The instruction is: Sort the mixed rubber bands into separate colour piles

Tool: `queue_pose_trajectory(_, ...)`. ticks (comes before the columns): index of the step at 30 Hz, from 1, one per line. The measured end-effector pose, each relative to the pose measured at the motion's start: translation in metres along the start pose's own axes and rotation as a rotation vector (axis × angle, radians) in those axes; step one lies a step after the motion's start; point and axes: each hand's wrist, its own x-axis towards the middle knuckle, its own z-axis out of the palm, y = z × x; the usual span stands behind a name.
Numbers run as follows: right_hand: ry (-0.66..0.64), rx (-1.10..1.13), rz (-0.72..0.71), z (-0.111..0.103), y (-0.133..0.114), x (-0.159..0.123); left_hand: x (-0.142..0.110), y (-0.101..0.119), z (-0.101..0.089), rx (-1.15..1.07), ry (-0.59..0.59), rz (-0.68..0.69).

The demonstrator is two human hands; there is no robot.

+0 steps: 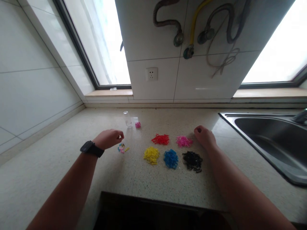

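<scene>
My left hand (pixel 109 138), with a black watch (pixel 92 148) on its wrist, hovers just above a small mixed group of coloured bands (pixel 122 148). Its fingers are curled in a pinch; anything between them is too small to make out. My right hand (pixel 204 134) rests on the counter as a closed fist, beside the pile of pink bands (pixel 184 141), with nothing visible in it. Around that pile lie red bands (pixel 160 139), yellow bands (pixel 151 155), blue bands (pixel 171 159) and black bands (pixel 192 161), each colour in its own heap.
Behind my left hand stands a clear open tube (pixel 128 120), near a small pink object (pixel 137 125). A steel sink (pixel 268 137) is set into the counter (pixel 134 182) at the right. Hoses (pixel 193 25) and a socket (pixel 152 74) are on the tiled wall.
</scene>
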Motion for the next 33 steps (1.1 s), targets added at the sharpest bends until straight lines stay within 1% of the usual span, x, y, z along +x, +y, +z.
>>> queue_pose_trajectory(2,-0.002,-0.006,0.001,0.0,-0.001,0.0,0.003,-0.015,0.007,-0.001,-0.066,-0.038)
queue_pose_trajectory(4,0.0,-0.01,-0.001,0.0,-0.001,-0.001,0.006,-0.024,0.015,-0.015,-0.127,-0.054)
queue_pose_trajectory(8,0.002,-0.013,-0.011,0.0,-0.001,-0.001,0.011,-0.03,0.025,-0.026,-0.187,-0.117)
queue_pose_trajectory(12,-0.011,-0.014,-0.01,0.0,0.0,0.0,0.012,-0.033,0.029,-0.015,-0.234,-0.157)
queue_pose_trajectory(15,-0.017,-0.014,-0.005,0.001,-0.001,0.0,0.011,-0.034,0.03,0.005,-0.245,-0.155)
queue_pose_trajectory(20,-0.011,-0.008,-0.008,-0.002,-0.003,-0.002,0.008,-0.031,0.027,0.05,-0.185,-0.135)
queue_pose_trajectory(23,-0.014,-0.005,-0.004,-0.004,-0.006,-0.005,0.006,-0.022,0.02,0.043,-0.154,-0.098)
queue_pose_trajectory(26,-0.036,-0.025,0.019,-0.006,-0.009,-0.007,0.004,-0.003,0.01,0.005,-0.111,-0.047)
queue_pose_trajectory(29,-0.066,-0.045,0.033,-0.007,-0.011,-0.008,0.002,0.022,0.002,-0.052,-0.079,0.002)
queue_pose_trajectory(33,-0.081,-0.047,0.038,-0.007,-0.013,-0.008,0.001,0.062,0.0,-0.162,-0.073,0.064)
